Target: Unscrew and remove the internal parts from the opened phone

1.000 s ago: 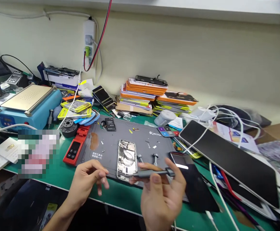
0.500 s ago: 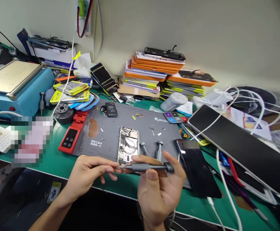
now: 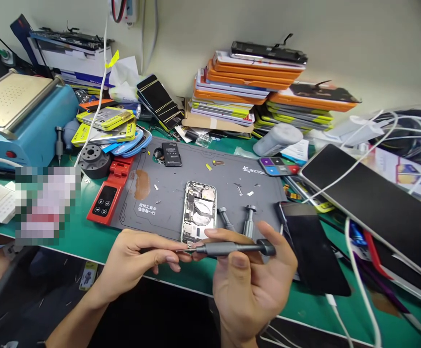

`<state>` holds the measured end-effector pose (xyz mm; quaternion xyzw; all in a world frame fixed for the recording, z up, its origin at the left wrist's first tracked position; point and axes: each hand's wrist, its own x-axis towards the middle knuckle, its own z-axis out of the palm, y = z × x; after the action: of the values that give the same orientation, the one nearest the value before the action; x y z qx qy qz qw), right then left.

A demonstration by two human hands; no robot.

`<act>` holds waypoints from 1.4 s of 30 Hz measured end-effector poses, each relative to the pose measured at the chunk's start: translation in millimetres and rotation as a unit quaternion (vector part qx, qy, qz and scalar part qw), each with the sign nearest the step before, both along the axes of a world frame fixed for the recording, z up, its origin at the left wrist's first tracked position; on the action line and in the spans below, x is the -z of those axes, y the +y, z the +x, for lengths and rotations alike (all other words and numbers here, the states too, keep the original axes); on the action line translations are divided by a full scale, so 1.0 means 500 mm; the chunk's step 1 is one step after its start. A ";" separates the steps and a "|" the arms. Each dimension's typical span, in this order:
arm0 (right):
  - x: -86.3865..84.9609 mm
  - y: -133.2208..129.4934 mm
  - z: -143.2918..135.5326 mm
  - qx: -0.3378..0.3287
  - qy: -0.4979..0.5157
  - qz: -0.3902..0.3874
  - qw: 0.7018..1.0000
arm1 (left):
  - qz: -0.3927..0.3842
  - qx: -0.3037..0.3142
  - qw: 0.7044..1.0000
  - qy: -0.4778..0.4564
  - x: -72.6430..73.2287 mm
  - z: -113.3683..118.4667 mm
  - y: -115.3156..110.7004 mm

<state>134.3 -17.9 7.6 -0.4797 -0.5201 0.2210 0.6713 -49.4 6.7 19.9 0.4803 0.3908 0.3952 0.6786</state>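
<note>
My right hand (image 3: 250, 295) is closed around a dark grey screwdriver (image 3: 219, 249), held level with its tip to the left and its round cap against my fingers. My left hand (image 3: 133, 258) pinches at the screwdriver's tip; a thin, small piece there is too small to name. Just beyond the hands lies an opened phone (image 3: 200, 210), its inner parts bare, on a grey work mat (image 3: 170, 203). Two more screwdrivers, one grey (image 3: 248, 220) and another (image 3: 225, 218), lie right of the phone. Above it lies a black phone battery (image 3: 172, 154).
A red device with buttons (image 3: 104, 200) sits at the mat's left edge. Small loose parts are scattered over the mat. To the right lie a black phone (image 3: 312, 251), a large dark tablet (image 3: 373, 212) and white cables. Orange cases (image 3: 254, 75) are stacked behind.
The view has shifted, so the bench's middle and right side appear farther right and slightly higher. Both hands keep nearly the same pose at the screwdriver.
</note>
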 end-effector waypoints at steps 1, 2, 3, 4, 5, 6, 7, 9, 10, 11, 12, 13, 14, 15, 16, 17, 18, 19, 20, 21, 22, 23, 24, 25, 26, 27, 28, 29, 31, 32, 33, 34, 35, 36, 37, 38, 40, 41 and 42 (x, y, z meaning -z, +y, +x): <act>-0.001 0.001 -0.001 0.002 -0.008 0.000 1.000 | -0.001 0.000 1.000 0.003 0.000 0.000 0.000; -0.003 0.002 -0.001 0.003 -0.013 -0.004 1.000 | -0.002 -0.002 1.000 0.006 -0.001 0.000 -0.001; -0.004 0.003 -0.001 0.003 -0.015 -0.008 1.000 | -0.004 -0.003 1.000 0.010 -0.001 0.000 -0.001; -0.004 0.003 -0.001 0.004 -0.013 -0.011 1.000 | -0.004 -0.004 1.000 0.013 -0.001 0.000 -0.001; -0.005 0.003 -0.001 0.001 -0.006 -0.011 1.000 | -0.004 -0.005 1.000 0.015 -0.002 0.000 -0.001; -0.005 0.003 -0.001 -0.004 0.005 -0.010 1.000 | -0.003 -0.005 1.000 0.015 -0.002 0.000 -0.001; -0.005 0.002 -0.001 -0.012 0.016 -0.011 1.000 | -0.002 -0.006 1.000 0.015 -0.003 0.000 0.000; -0.003 0.001 0.000 -0.024 0.031 -0.017 0.999 | 0.002 -0.006 1.000 0.016 -0.005 0.000 0.001; -0.002 0.000 0.000 -0.027 0.034 -0.023 0.999 | 0.007 -0.006 1.000 0.015 -0.007 0.000 0.001; -0.001 0.000 0.001 -0.025 0.034 -0.026 0.999 | 0.014 -0.006 1.000 0.013 -0.008 0.001 0.001; -0.001 -0.001 0.002 -0.021 0.033 -0.029 0.999 | 0.021 -0.005 1.000 0.009 -0.009 0.002 0.002; 0.000 -0.001 0.002 -0.018 0.033 -0.030 0.999 | 0.029 -0.005 1.000 0.004 -0.010 0.002 0.002; 0.000 -0.001 0.003 -0.015 0.035 -0.030 0.999 | 0.036 -0.004 0.999 0.000 -0.011 0.003 0.002; 0.000 0.000 0.004 -0.014 0.037 -0.030 0.999 | 0.040 -0.004 0.999 -0.002 -0.012 0.003 0.002; -0.001 0.000 0.004 -0.016 0.041 -0.030 0.999 | 0.041 -0.003 0.999 -0.003 -0.012 0.003 0.002; -0.002 0.001 0.004 -0.020 0.047 -0.029 0.998 | 0.041 -0.003 0.999 -0.002 -0.012 0.004 0.002; -0.003 0.002 0.004 -0.026 0.053 -0.027 0.998 | 0.041 -0.002 0.999 -0.001 -0.012 0.004 0.003; -0.005 0.003 0.004 -0.030 0.059 -0.023 0.998 | 0.039 -0.002 0.999 0.001 -0.012 0.003 0.003; -0.006 0.004 0.004 -0.035 0.063 -0.020 0.997 | 0.037 -0.001 0.999 0.001 -0.011 0.003 0.003; -0.007 0.005 0.004 -0.036 0.063 -0.018 0.997 | 0.033 -0.001 0.999 0.002 -0.011 0.003 0.003; -0.007 0.006 0.003 -0.034 0.060 -0.016 0.997 | 0.030 0.000 1.000 0.003 -0.011 0.003 0.003; -0.008 0.007 0.003 -0.032 0.053 -0.017 0.998 | 0.026 0.001 1.000 0.003 -0.011 0.004 0.004; -0.008 0.007 0.002 -0.029 0.044 -0.018 0.998 | 0.022 0.003 1.000 0.004 -0.012 0.004 0.004; -0.008 0.007 0.002 -0.026 0.036 -0.020 0.999 | 0.020 0.003 1.000 0.004 -0.012 0.004 0.004; -0.008 0.008 0.002 -0.023 0.029 -0.021 0.999 | 0.018 0.003 1.000 0.004 -0.013 0.005 0.004; -0.008 0.008 0.002 -0.020 0.022 -0.022 0.999 | 0.016 0.001 1.000 0.004 -0.014 0.005 0.004; -0.008 0.008 0.002 -0.019 0.016 -0.022 0.999 | 0.015 0.000 1.000 0.003 -0.015 0.006 0.004; -0.008 0.008 0.002 -0.017 0.013 -0.022 1.000 | 0.014 -0.001 1.000 0.001 -0.015 0.006 0.004; -0.008 0.007 0.003 -0.015 0.009 -0.025 1.000 | 0.016 -0.001 1.000 -0.001 -0.016 0.005 0.004; -0.008 0.006 0.004 -0.015 0.009 -0.027 0.999 | 0.018 0.001 1.000 -0.003 -0.015 0.005 0.004; -0.008 0.005 0.004 -0.015 0.010 -0.029 0.999 | 0.022 0.002 1.000 -0.005 -0.014 0.005 0.005; -0.007 0.004 0.005 -0.015 0.012 -0.032 0.999 | 0.024 0.002 1.000 -0.007 -0.013 0.005 0.005; -0.006 0.003 0.006 -0.017 0.013 -0.033 0.999 | 0.025 0.002 1.000 -0.009 -0.012 0.004 0.005; -0.005 0.003 0.007 -0.019 0.017 -0.032 0.999 | 0.025 0.000 1.000 -0.011 -0.012 0.004 0.005; -0.004 0.002 0.007 -0.025 0.023 -0.030 0.999 | 0.023 0.000 1.000 -0.012 -0.011 0.003 0.005; -0.004 0.003 0.007 -0.032 0.031 -0.027 0.999 | 0.021 0.001 1.000 -0.012 -0.011 0.003 0.004; -0.003 0.004 0.006 -0.039 0.041 -0.023 0.998 | 0.018 0.008 1.000 -0.006 -0.011 0.002 0.003; -0.003 0.004 0.005 -0.039 0.041 -0.022 0.998 | 0.017 0.009 1.000 -0.004 -0.012 0.001 0.003; -0.003 0.005 0.004 -0.037 0.039 -0.025 0.998 | 0.016 0.008 1.000 -0.001 -0.012 0.001 0.002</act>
<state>136.3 -15.3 9.0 -0.4674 -0.5056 0.2771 0.6702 -49.2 7.9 26.0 0.4934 0.3797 0.3963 0.6748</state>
